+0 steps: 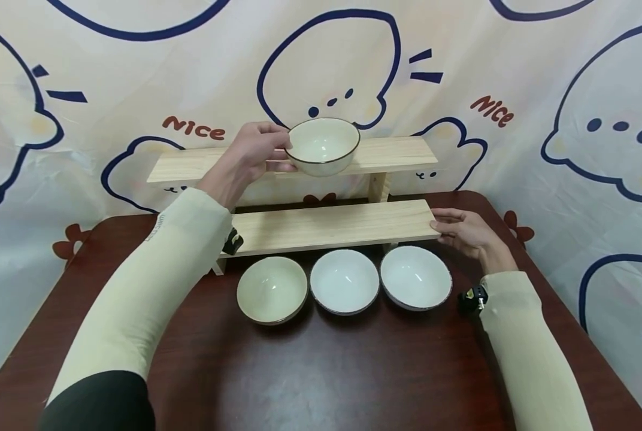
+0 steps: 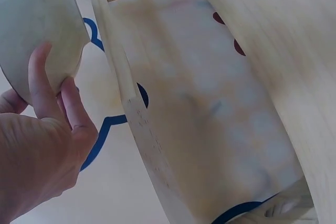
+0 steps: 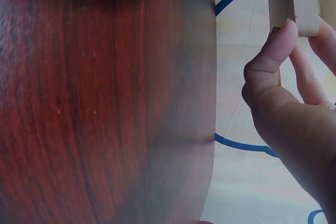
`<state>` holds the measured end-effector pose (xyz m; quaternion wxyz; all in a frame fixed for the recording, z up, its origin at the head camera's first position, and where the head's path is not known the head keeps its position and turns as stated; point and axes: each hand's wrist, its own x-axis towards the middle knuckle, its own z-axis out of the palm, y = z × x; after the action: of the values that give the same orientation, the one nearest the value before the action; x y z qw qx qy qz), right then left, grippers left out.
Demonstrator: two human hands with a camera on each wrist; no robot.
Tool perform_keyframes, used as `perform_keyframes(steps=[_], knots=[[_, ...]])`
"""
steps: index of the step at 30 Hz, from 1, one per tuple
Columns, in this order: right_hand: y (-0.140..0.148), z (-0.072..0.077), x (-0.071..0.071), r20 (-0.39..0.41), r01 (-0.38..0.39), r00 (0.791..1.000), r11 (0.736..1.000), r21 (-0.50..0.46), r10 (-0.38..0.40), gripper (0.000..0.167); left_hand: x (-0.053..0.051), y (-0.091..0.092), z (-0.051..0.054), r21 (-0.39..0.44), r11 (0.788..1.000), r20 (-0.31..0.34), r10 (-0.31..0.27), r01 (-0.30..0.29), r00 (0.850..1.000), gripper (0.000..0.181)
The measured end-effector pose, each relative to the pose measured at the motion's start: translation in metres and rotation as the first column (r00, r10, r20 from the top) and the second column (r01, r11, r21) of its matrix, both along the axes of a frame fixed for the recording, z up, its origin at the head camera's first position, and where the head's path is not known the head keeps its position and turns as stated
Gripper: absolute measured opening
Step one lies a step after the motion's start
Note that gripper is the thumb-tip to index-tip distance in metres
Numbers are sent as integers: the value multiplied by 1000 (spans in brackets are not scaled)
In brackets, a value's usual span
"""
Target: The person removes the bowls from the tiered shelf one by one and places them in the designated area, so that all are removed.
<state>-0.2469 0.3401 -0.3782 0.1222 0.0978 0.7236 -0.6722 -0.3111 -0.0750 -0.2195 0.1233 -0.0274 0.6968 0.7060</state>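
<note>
My left hand point(image 1: 259, 149) grips a cream bowl point(image 1: 323, 143) with a dark rim by its left side, in front of the upper board point(image 1: 396, 154) of a two-tier wooden shelf. In the left wrist view the fingers point(image 2: 42, 80) lie along the outside of that bowl point(image 2: 39, 30). At the right end of the lower board point(image 1: 332, 226), my right hand point(image 1: 469, 233) pinches the corner. The right wrist view has the thumb point(image 3: 275, 51) on one face of the board end point(image 3: 295, 3) and fingers on the other side.
In front of the shelf stand a cream bowl point(image 1: 272, 290), a white bowl point(image 1: 345, 281) and another white bowl point(image 1: 415, 278), in a row. They rest on a dark reddish-brown table point(image 1: 321, 371). A printed cloth point(image 1: 332, 66) hangs behind the shelf.
</note>
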Motion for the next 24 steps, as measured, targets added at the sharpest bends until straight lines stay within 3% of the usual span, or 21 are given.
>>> perform_keyframes(steps=[15,24], knots=[[-1,1,-1,8,1,1000,1000,-5,-1,61,25,-31,-10,-14,1000,-10,-13,13,1000,38],[-1,1,-1,19,5,1000,1000,7,-5,60,40,-48,-17,-79,996,-41,-43,40,998,37]])
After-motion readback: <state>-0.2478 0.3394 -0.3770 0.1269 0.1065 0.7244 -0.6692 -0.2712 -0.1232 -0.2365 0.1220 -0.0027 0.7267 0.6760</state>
